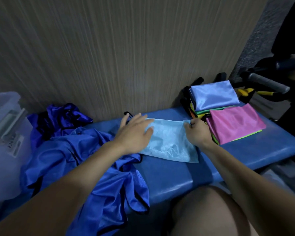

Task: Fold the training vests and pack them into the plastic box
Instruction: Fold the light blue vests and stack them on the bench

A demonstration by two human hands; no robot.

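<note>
Right now I have the light blue vest (170, 142) lying flat on the blue padded bench (237, 154), folded into a strip whose long axis runs left to right between my hands. My left hand (134, 132) rests on its left end with the fingers straight and spread, pressing the cloth down. My right hand (197, 132) is curled at the far right corner and seems to pinch the edge there, though the fingertips are turned away from me and I cannot see the grip itself. As I judge it, the next fold would carry the right end over toward the left hand, so the right hand is the one placed to move. Finished folded vests (235, 123) sit stacked just beyond my right hand; the unfolded dark blue vests (95, 167) lie heaped under my left forearm. The plastic box (5, 130) stands at the far left, cut off by the frame edge, its contents unreadable.
</note>
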